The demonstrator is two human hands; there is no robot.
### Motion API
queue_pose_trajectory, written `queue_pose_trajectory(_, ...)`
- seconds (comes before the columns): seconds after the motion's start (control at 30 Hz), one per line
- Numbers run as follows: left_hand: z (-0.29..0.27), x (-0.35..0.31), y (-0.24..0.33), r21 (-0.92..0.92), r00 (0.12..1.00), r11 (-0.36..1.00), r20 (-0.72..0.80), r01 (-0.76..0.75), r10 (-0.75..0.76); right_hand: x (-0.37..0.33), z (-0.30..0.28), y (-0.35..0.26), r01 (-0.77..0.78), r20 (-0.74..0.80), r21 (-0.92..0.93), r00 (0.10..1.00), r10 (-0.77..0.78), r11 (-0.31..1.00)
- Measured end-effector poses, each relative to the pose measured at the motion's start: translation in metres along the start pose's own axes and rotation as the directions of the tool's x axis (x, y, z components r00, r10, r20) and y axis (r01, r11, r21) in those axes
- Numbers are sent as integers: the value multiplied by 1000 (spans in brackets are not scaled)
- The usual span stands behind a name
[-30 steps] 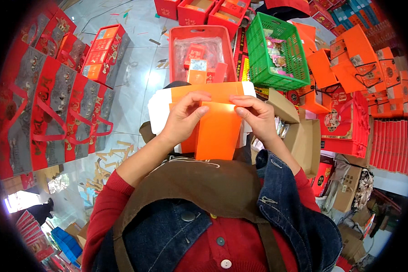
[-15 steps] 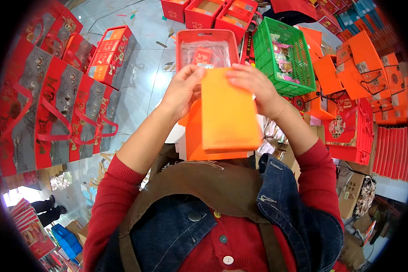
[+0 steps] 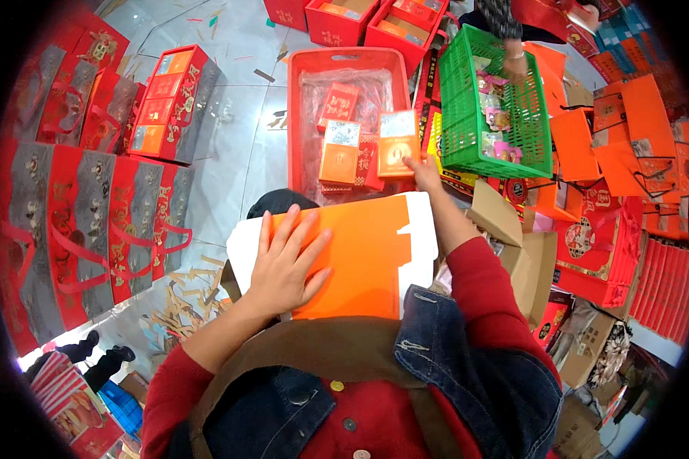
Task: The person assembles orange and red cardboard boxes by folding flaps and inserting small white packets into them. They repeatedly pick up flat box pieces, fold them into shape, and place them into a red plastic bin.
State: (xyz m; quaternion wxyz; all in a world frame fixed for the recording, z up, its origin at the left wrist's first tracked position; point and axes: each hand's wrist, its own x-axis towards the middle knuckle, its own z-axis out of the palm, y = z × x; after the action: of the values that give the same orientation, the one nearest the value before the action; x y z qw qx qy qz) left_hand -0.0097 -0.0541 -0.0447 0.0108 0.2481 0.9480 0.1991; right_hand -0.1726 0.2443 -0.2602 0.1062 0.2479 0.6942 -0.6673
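My left hand lies with spread fingers on a flat orange carton blank with white flaps, close in front of my body. Further off, my right hand pinches the lower right corner of a small orange box. That box has a pale printed band at one end and is at the right side of a red plastic crate. Inside the crate, on clear plastic film, are another small orange box and a red patterned box. Whether the pinched box rests on those below cannot be made out.
A green basket with small packets stands right of the crate; another person's hand reaches into it. Red and grey gift bags line the left. Orange bags pile up at right, near an opened brown carton.
The orange box held before my chest by both hands has gone forward to the crate in my right hand. My left hand has dropped onto the carton blank. Another person's hand has entered the green basket.
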Motion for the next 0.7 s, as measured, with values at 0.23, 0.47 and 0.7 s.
queue_pose_trajectory(0.23, 1, 4, -4, 28, 1000, 999, 13, 20, -21, 35, 23, 69, -189, 382, 261, 921, 79, 947)
queue_pose_trajectory(0.47, 7, 4, -7, 9, 1000, 1000, -18, 13, -12, 18, -9, 21, -79, 194, 468, 981, -16, 880)
queue_pose_trajectory(0.7, 10, 4, -8, -8, 999, 1000, -43, -20, 20, 3, 12, 71, 58, 36, 205, 997, -66, 977)
